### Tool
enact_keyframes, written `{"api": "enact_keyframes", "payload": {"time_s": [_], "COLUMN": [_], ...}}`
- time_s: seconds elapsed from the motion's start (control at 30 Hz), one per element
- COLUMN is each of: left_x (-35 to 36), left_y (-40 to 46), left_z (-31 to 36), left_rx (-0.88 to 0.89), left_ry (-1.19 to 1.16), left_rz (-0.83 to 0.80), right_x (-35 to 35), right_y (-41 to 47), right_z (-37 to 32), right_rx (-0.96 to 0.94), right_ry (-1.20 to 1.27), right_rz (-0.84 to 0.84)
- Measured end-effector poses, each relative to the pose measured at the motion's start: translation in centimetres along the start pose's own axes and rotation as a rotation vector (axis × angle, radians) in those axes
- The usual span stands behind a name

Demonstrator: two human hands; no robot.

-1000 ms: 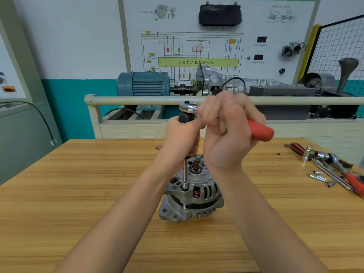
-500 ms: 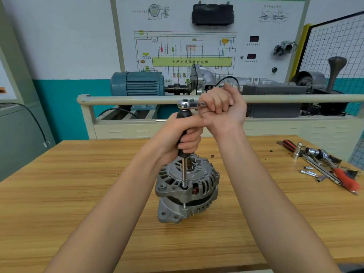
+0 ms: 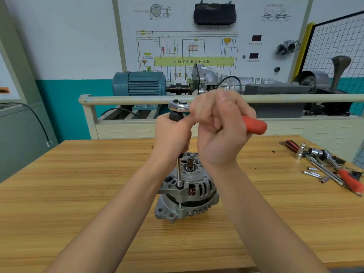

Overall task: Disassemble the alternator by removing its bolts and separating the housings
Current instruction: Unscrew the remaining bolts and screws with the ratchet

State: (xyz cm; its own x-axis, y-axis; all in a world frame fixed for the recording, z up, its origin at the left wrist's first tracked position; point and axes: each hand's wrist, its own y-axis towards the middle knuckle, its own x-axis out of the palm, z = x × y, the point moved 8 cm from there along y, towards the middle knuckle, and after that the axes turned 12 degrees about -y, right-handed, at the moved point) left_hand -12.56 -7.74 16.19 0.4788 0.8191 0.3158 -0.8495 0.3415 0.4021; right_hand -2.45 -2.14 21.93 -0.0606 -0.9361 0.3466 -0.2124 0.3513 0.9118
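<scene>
Half a second ago the right hand (image 3: 220,133) was a tight fist up at the rail with the red handle (image 3: 254,125) hidden inside it; now the wrist has turned, the palm side faces the camera, and the red end sticks out to the right of the fist. The ratchet (image 3: 178,106) has swung with it. The left hand (image 3: 173,134) stays closed around the black grip below the ratchet head, in the same spot. The alternator (image 3: 187,194) has not moved.

It stands on the wooden table (image 3: 78,194), near the middle, with its shaft end pointing up. Its grey cast metal body has slotted vents round the side, and copper windings show through one slot. A dark bearing ring surrounds the short shaft on top. Mounting ears with holes jut out at the lower left. A thin steel extension bar (image 3: 179,172) runs straight down from the left hand to a socket sitting on a bolt at the upper housing's edge.

One alternator, one ratchet in use, two hands, both gripping. At the table's right edge lies a heap of spare tools (image 3: 325,164): at least two more red-handled ones and several small loose sockets or bits, too jumbled to count exactly.
</scene>
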Motion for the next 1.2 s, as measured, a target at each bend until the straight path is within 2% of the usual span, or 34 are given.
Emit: {"api": "enact_keyframes", "payload": {"time_s": [0.07,0.2,0.3,0.37,0.43,0.5,0.63,0.7,0.77,0.83,0.9,1.03,1.1,1.2], "left_x": [0.2,1.5,2.6,2.9,2.4,1.7,0.0,-0.4,-0.4,-0.4,-0.2,0.7,1.2,1.5], "left_y": [0.1,-0.2,-0.5,-0.7,-0.5,-0.1,0.3,0.2,0.2,0.4,0.6,0.6,0.4,0.0], "left_z": [-0.1,0.4,0.2,-0.1,-0.3,-0.2,0.3,0.5,0.5,0.2,0.2,0.3,0.0,-0.3], "left_rx": [-0.036,-0.125,-0.221,-0.271,-0.266,-0.203,-0.034,0.028,0.023,-0.034,-0.087,-0.147,-0.204,-0.278], "left_ry": [-0.015,-0.073,-0.124,-0.144,-0.133,-0.091,0.005,0.022,0.011,-0.016,-0.051,-0.126,-0.172,-0.204], "left_rz": [-0.086,-0.375,-0.505,-0.524,-0.456,-0.327,-0.01,0.049,0.034,-0.033,-0.144,-0.351,-0.421,-0.483], "right_x": [-1.1,-3.6,-3.5,-3.5,-3.6,-3.5,-1.2,0.1,0.5,0.2,-0.7,-2.8,-3.0,-2.9], "right_y": [1.0,1.3,1.1,1.1,1.1,1.1,0.5,-0.1,-0.2,0.5,1.3,1.4,1.3,1.3], "right_z": [1.2,6.1,8.2,8.4,7.5,5.9,1.6,0.4,0.2,0.7,2.2,6.9,8.1,8.1], "right_rx": [0.172,0.641,0.784,0.778,0.712,0.582,0.19,0.034,0.003,0.051,0.21,0.638,0.721,0.711], "right_ry": [0.197,0.69,0.876,0.859,0.771,0.636,0.254,0.024,-0.069,0.049,0.243,0.674,0.775,0.761], "right_rz": [0.004,0.251,0.351,0.369,0.363,0.31,0.054,-0.015,-0.04,-0.064,-0.037,0.227,0.303,0.334]}}
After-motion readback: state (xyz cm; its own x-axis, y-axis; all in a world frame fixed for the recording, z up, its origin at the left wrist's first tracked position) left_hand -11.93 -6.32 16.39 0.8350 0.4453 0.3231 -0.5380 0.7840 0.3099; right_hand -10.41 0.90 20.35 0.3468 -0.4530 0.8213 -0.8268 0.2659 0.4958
